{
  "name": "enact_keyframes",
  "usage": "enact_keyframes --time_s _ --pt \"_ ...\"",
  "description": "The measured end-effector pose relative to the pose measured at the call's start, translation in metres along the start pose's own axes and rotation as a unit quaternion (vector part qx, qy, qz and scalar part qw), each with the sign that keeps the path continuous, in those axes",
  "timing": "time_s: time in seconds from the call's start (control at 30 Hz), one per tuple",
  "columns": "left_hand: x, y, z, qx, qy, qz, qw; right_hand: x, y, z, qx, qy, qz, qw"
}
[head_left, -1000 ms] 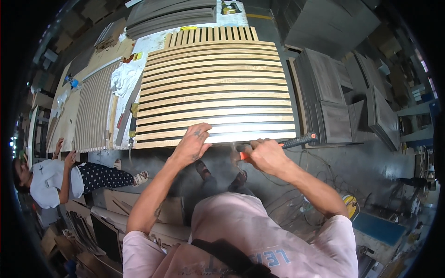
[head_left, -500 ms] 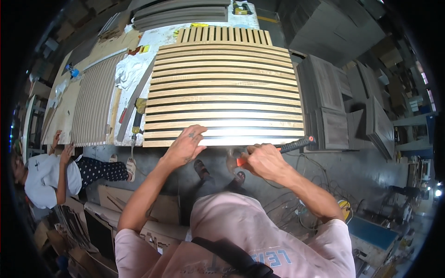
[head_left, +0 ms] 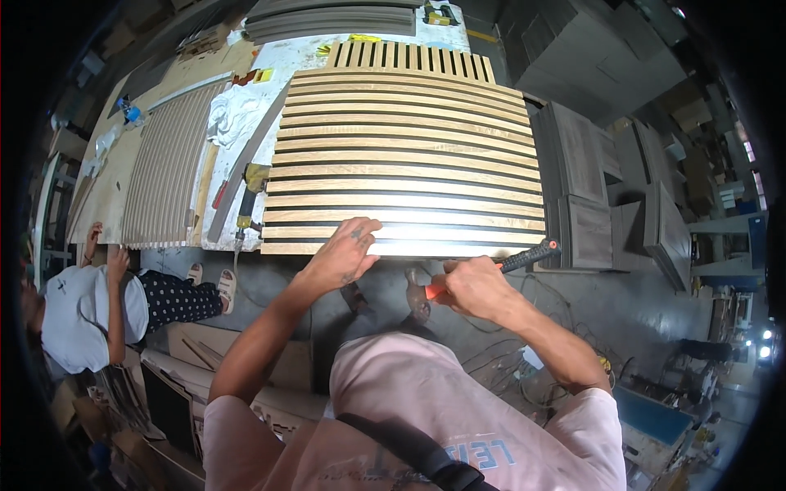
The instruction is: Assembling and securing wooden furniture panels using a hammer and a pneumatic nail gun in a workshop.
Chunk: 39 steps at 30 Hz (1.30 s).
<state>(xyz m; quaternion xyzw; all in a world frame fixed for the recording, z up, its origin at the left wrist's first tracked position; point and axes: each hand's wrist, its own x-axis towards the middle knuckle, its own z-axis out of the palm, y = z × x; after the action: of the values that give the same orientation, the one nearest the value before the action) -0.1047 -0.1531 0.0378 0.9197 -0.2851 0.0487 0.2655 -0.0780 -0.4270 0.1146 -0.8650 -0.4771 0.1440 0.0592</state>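
Observation:
A light wood slatted panel (head_left: 409, 145) with dark grooves lies flat on the workbench, its near edge toward me. My left hand (head_left: 347, 250) rests on that near edge, left of middle; its fingers lie over the front slats and the thumb sits at the rim. Closed around a claw hammer (head_left: 528, 255) is my right hand (head_left: 475, 286), just off the panel's edge. The hammer's black grip points right, past the panel's near right corner. Its metal head hangs left of my fist, below the edge; my fist hides the middle of the handle.
A yellow-black nail gun (head_left: 248, 200) with a hose lies left of the panel, near a white cloth (head_left: 237, 114). Another person (head_left: 82, 307) stands at the left by a grey slatted panel (head_left: 168, 164). Grey cabinets (head_left: 577, 180) stand right; cables (head_left: 508, 360) trail across the floor.
The bench and panel have shifted slightly right in the picture. My left hand keeps its place at the edge. The hammer remains in my right fist, its head now clearer and slightly lower.

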Motion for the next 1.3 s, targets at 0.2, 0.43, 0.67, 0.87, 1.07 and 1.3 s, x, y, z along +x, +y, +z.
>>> enact_keyframes --time_s 0.2,0.43,0.67,0.87,1.07,1.3 --pt "0.004 0.003 -0.004 -0.018 -0.015 -0.007 1.000 -0.003 -0.001 -0.006 0.012 -0.007 0.038 0.999" --pt "0.021 0.031 0.021 0.046 0.015 0.016 0.999 -0.018 0.004 -0.001 0.065 -0.013 0.028 0.997" --pt "0.038 0.039 0.027 -0.012 -0.001 -0.005 1.000 -0.019 0.003 -0.008 0.028 -0.012 0.037 0.999" --pt "0.029 0.036 0.024 -0.010 -0.003 -0.037 0.999 -0.010 0.003 -0.002 0.039 -0.051 0.012 0.998" --pt "0.030 0.022 0.031 -0.010 0.007 -0.027 1.000 0.002 0.002 -0.014 0.003 -0.051 0.030 0.998" --pt "0.034 -0.001 0.054 0.030 -0.042 0.047 0.998 0.001 0.001 -0.004 -0.008 0.072 0.010 0.997"
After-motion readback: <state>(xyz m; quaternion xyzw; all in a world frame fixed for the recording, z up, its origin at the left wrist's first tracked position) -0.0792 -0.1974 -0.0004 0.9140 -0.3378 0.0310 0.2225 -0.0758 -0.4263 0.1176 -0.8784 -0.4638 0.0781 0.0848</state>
